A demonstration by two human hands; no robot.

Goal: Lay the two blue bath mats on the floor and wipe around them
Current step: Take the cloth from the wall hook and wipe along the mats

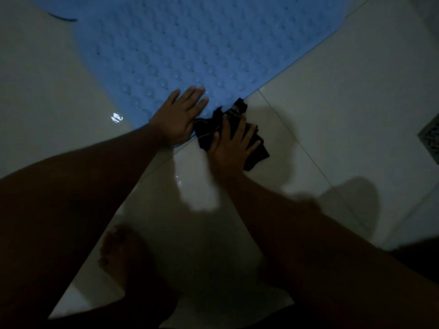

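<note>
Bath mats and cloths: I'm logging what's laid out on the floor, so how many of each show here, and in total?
Blue bath mat: 1 clearly in view; a blue edge at the top left may be a second.
Dark cloth: 1, under the right hand.
Total: 2

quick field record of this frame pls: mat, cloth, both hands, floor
mat: blue bumpy rubber bath mat, flat on the floor
second mat: blue edge at top left, mostly out of frame
cloth: dark striped rag, on tile at the mat's near edge
left hand: open, palm flat on the mat corner
right hand: pressing down on the rag
floor: glossy pale tiles, wet glints
drain: grated floor drain, right edge
</note>
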